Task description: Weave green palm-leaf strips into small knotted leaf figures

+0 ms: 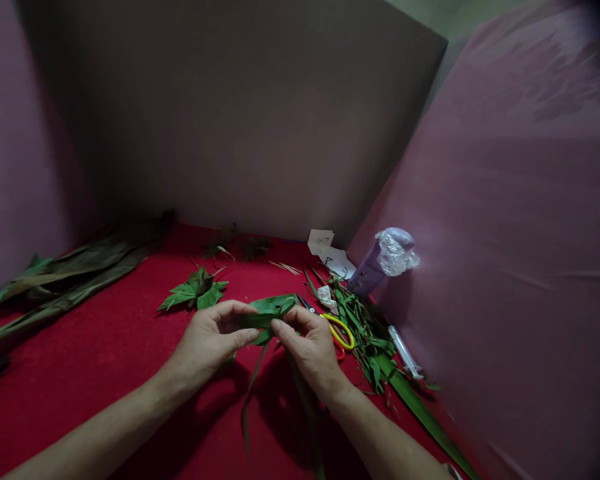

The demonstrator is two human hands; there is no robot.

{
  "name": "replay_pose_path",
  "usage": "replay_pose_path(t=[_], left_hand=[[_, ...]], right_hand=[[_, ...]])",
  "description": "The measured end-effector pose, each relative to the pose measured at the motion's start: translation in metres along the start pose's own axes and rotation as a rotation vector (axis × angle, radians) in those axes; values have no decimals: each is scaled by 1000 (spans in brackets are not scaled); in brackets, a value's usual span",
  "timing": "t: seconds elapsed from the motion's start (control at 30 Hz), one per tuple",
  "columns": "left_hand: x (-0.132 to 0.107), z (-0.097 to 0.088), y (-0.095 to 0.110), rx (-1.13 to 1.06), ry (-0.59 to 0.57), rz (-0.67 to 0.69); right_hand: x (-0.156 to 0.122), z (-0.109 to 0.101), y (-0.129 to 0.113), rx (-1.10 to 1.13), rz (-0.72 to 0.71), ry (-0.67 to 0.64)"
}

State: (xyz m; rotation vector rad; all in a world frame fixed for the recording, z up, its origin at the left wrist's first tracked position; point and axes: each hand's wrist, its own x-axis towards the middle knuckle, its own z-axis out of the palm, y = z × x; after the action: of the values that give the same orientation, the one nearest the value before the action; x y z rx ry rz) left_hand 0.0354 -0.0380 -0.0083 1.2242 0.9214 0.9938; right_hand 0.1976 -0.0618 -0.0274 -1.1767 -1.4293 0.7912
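Observation:
Both of my hands hold a folded green leaf piece [271, 308] above the red cloth [105, 353]. My left hand [211, 340] pinches its left side with thumb and fingers. My right hand [310, 347] grips its right side, fingers curled over the leaf. Long thin leaf strips [250, 393] hang down from the piece between my wrists.
A finished folded leaf shape [196, 292] lies further back on the cloth. Long dried leaves [55, 280] lie at the left. Yellow-handled scissors [341, 331], leaf trimmings [370, 333], a purple wrapped bottle [380, 261], paper scraps [325, 248] and a clear tube [404, 351] sit at the right. Panels enclose the area.

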Motion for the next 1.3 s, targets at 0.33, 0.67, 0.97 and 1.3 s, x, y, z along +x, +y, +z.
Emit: replay_pose_path(t=[0.33,0.67,0.97,1.3], left_hand=[[0,-5,-3,242,252,257],[4,-3,-7,-13,78,-16],[0,-2,-4,18,14,-76],[-1,-1,-8,0,-11,-91]], right_hand=[[2,1,4,152,79,46],[-3,8,16,75,15,19],[-9,9,9,-119,-89,67],[-13,12,6,-153,-75,86]])
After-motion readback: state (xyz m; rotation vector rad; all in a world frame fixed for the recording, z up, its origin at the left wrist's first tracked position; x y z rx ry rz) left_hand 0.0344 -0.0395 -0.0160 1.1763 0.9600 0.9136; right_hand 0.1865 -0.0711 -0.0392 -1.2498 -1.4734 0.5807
